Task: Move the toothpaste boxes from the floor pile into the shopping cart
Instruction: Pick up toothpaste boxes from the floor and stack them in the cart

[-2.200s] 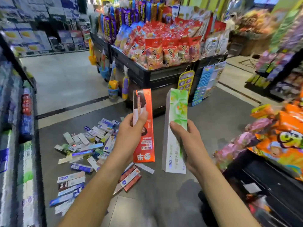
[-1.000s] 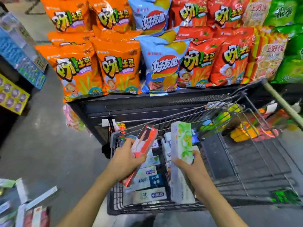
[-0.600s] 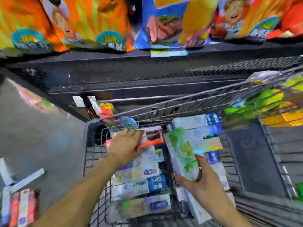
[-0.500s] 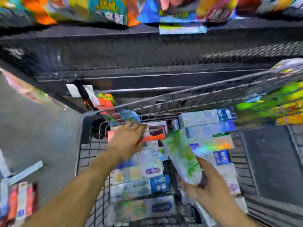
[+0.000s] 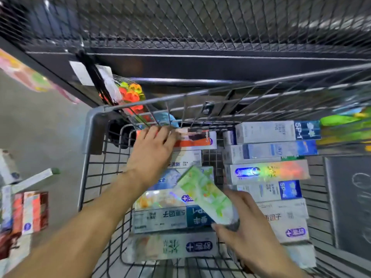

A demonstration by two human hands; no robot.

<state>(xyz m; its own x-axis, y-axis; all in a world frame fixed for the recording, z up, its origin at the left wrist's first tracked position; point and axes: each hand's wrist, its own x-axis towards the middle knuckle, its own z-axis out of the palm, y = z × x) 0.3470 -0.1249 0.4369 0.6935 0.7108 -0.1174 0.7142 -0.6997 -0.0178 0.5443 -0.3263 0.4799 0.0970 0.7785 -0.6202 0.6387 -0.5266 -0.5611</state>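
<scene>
Left hand (image 5: 154,151) lies flat-fingered on the red box (image 5: 192,138) at the cart (image 5: 94,125) front; right hand (image 5: 247,223) grips the tilted green box (image 5: 202,194) above the rows. Dropped askew, it could jam between the stacks

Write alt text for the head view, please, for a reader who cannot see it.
Two hands reach into a wire cart lined with toothpaste boxes: the left hand lays a red box at the far end, and the right hand holds a green box, tilted above the rows. More boxes lie on the floor at left.
</scene>
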